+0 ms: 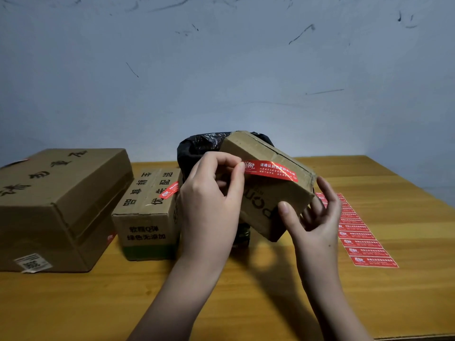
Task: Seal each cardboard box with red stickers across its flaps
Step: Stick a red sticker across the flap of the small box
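Note:
A small cardboard box (pixel 275 200) is tilted up off the table in the middle of the view. My right hand (pixel 317 217) grips its lower right corner from beneath. A red sticker (pixel 270 170) lies across the box's upper face. My left hand (pixel 211 193) pinches the sticker's left end between thumb and forefinger. A strip of several red stickers (pixel 362 239) lies flat on the table to the right. A medium box (pixel 150 212) at centre left carries one red sticker (pixel 169 190) on its top. A large box (pixel 59 203) stands at far left.
A black plastic bag (pixel 197 148) sits behind the held box. The wooden table (pixel 246 291) runs to a grey-blue wall at the back; its right edge falls away at the far right. A white label (pixel 32 263) is on the large box's front.

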The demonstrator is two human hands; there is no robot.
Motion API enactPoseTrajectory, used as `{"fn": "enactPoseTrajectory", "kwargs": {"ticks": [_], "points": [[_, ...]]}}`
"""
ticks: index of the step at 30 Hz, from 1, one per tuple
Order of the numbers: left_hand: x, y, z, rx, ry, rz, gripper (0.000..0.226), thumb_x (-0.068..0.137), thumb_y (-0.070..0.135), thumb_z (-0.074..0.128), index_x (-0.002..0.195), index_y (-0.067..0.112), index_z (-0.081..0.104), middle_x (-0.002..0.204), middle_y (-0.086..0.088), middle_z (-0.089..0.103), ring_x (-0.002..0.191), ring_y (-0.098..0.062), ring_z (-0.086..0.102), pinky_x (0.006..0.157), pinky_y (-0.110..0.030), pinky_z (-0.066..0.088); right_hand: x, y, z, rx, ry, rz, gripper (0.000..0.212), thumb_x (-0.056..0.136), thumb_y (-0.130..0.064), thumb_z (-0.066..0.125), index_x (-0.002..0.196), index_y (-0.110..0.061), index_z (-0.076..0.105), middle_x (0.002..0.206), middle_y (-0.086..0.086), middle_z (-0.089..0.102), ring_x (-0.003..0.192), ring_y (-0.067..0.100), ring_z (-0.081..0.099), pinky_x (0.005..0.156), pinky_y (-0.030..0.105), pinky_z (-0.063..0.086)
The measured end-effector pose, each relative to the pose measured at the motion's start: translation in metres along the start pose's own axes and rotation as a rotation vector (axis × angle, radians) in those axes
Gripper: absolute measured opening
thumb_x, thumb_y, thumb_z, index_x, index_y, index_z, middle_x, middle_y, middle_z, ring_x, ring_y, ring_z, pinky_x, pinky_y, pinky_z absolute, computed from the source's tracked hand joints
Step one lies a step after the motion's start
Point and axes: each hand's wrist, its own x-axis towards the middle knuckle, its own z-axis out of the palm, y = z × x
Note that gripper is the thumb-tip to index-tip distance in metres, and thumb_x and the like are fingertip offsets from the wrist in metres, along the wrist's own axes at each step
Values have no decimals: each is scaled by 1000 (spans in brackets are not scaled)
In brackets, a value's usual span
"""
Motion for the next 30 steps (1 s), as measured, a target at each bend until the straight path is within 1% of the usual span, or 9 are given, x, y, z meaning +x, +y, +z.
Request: {"fn": "enactPoseTrajectory", "kwargs": {"ticks": [4, 7, 10, 12, 16, 20, 23, 26, 30], "points": [[3, 3, -3, -48, -19, -51, 4, 89, 23, 65, 90, 20, 65, 89, 11, 66, 80, 0, 62, 65, -14, 51, -1, -1, -1, -12, 9, -11, 88, 59, -44, 75, 137, -35, 36, 130, -5, 59, 115, 4, 59, 106, 39, 44], [5, 4, -5, -101, -47, -135, 4, 86, 23, 68, 84, 24, 65, 82, 17, 65, 77, 1, 63, 65, -20, 54, 0, 1, -1, -4, 4, -18, 89, 60, -43, 76, 138, -33, 35, 130, -4, 59, 116, 6, 59, 106, 41, 44], [7, 4, -7, -164, -78, -229, 10, 80, 28, 73, 78, 29, 63, 77, 15, 67, 72, -2, 65, 65, -28, 55, 1, 2, -1, -17, 1, -41, 88, 61, -43, 76, 139, -34, 35, 131, -2, 58, 119, 8, 58, 106, 41, 44], [11, 3, -10, -192, -95, -266, 11, 79, 28, 74, 75, 27, 63, 73, 12, 67, 67, -3, 63, 61, -25, 52, 1, 2, -1, -31, -2, -60, 88, 61, -43, 77, 138, -36, 35, 131, -3, 57, 119, 7, 57, 104, 36, 45], [16, 4, -15, -192, -149, -280, 12, 80, 24, 74, 74, 24, 63, 70, 8, 66, 64, -5, 62, 54, -22, 48, 3, 1, -2, -85, 6, -135, 87, 62, -42, 75, 138, -36, 33, 130, -10, 53, 121, -2, 53, 98, 16, 44], [19, 5, -22, -84, -148, -235, 13, 79, 25, 74, 73, 22, 63, 67, 7, 66, 65, -6, 65, 62, -24, 54, 9, 5, -8, -163, 10, -232, 92, 64, -33, 79, 141, -29, 29, 135, -2, 50, 126, 7, 50, 102, 20, 42], [19, 8, -25, -22, -136, -206, 14, 78, 27, 75, 73, 23, 63, 66, 9, 67, 65, -6, 66, 66, -31, 56, 15, 10, -13, -253, 4, -296, 96, 65, -10, 80, 143, -24, 26, 136, 4, 49, 127, 14, 50, 106, 28, 41], [20, 10, -26, 39, -135, -168, 14, 78, 29, 75, 72, 24, 63, 64, 12, 64, 63, -2, 62, 65, -29, 55, 17, 13, -16, -307, 0, -321, 102, 64, 5, 81, 144, -23, 25, 138, 5, 47, 130, 14, 47, 110, 34, 38], [20, 12, -27, 80, -138, -149, 15, 78, 30, 75, 72, 25, 63, 63, 14, 63, 64, -1, 60, 63, -25, 54, 16, 14, -16, -373, 18, -355, 101, 63, -9, 74, 148, -23, 22, 145, 2, 41, 136, 12, 40, 114, 35, 33]]}}
